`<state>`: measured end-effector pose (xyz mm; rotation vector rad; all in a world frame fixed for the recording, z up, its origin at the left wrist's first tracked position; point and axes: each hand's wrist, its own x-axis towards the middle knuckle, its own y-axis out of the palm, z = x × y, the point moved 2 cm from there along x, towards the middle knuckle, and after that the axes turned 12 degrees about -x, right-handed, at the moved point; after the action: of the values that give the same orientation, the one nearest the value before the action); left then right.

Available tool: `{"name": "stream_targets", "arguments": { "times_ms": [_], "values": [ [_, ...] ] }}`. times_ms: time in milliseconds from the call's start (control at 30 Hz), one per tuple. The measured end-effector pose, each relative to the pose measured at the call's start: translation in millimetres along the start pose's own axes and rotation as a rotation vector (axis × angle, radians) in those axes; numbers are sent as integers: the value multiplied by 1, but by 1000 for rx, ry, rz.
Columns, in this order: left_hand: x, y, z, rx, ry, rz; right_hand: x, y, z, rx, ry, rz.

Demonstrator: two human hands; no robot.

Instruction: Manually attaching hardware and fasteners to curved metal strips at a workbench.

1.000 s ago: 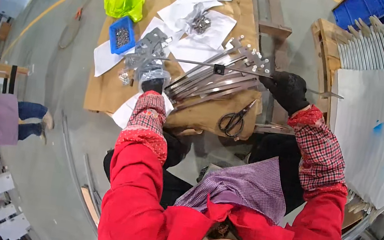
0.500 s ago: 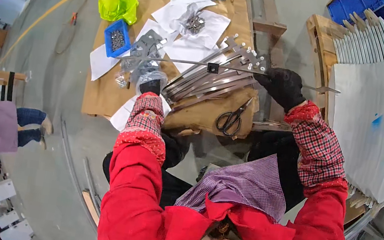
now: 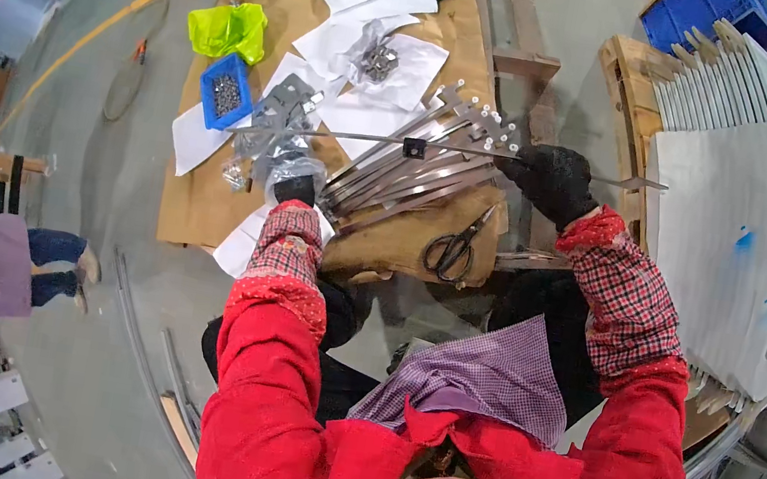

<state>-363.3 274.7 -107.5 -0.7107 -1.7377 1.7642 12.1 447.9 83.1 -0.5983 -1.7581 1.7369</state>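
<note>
A long thin metal strip [image 3: 459, 150] is held crosswise above the work surface, with a small black block [image 3: 414, 148] carried near its middle. It is gripped toward its right end by the gloved right hand [image 3: 553, 185], whose fingers are closed around it. The left hand [image 3: 294, 189] is set at a clear plastic bag [image 3: 299, 168] and partly covered by it; how far its fingers are closed cannot be told. The strip's left end is seen close by a blue tray [image 3: 229, 119] of small metal pieces, and its right end is seen across the near edge of stacked white panels [image 3: 711, 223]; whether either is touched cannot be told. Beneath the strip's middle, a fanned pile of metal bars [image 3: 403, 182] is laid on brown paper [image 3: 191, 207]. Black-handled scissors [image 3: 450, 254] are placed near the paper's lower right corner. White sheets [image 3: 411, 72] and a yellow-green bag [image 3: 228, 29] are spread farther off. Open floor [image 3: 127, 197] is left along the left edge, while on the right only a narrower gap is left before the wooden pallet [image 3: 622, 87]. Blue patches are borne by the panels; whether lettering is included cannot be told.
</note>
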Motion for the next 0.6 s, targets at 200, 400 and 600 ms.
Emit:
{"name": "stream_targets", "arguments": {
  "times_ms": [200, 400, 600],
  "values": [
    [-18, -129, -33, -215, -37, 235, -2, 3, -9, -1, 55, -54],
    [-16, -86, -33, -309, 12, 416, 33, 38, -63, -118, 223, 40],
    [-17, -76, -39, 4, 27, 93, 82, 89, -122, -155, 427, 2]
  ]
}}
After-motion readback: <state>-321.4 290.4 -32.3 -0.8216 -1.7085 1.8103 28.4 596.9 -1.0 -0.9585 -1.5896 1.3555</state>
